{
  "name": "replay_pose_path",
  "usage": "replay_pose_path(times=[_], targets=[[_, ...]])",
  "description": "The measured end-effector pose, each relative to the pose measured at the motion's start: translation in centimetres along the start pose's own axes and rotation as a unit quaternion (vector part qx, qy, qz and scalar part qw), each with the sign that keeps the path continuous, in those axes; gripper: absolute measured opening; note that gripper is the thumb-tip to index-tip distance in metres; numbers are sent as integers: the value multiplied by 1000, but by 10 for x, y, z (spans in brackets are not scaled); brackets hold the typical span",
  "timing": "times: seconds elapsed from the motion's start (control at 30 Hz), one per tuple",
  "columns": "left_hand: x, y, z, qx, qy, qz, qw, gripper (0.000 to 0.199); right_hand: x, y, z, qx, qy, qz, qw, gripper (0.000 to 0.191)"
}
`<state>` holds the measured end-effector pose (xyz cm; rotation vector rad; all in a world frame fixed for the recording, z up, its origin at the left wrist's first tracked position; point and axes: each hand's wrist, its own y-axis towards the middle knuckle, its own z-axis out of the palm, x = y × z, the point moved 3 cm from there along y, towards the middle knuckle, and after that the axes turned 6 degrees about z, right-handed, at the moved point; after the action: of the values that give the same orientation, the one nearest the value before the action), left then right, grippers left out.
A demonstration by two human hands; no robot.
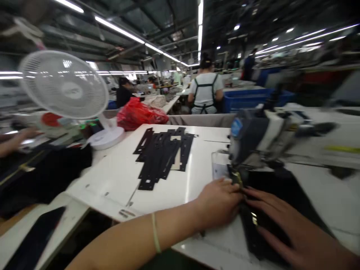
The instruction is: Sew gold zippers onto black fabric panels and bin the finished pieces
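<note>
A black fabric piece lies on the white table under the head of a sewing machine. Shiny gold-coloured bits show along it, one near the presser area and one between my hands. My left hand is closed at the fabric's left edge, close to the needle area, its fingertips on the material; the thumb is hidden. With fingers stretched out and apart, my right hand rests flat on the fabric. Both hands are slightly blurred.
Flat black strips with cut-outs lie overlapping on the white table. Behind are a white fan, a red plastic bag and a blue crate. A person sits ahead, back turned. Dark cloth hangs left.
</note>
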<state>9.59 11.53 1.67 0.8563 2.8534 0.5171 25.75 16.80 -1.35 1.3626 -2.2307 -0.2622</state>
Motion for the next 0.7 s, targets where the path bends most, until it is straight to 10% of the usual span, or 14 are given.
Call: replay_pose_path(times=[0.33,0.7], targets=[[6,2,6,-87,-50,22,995,33,28,36,-16,-1,-17,163,986,16],[2,-1,1,-104,-10,74,992,29,33,28,-15,-48,-3,161,986,13]])
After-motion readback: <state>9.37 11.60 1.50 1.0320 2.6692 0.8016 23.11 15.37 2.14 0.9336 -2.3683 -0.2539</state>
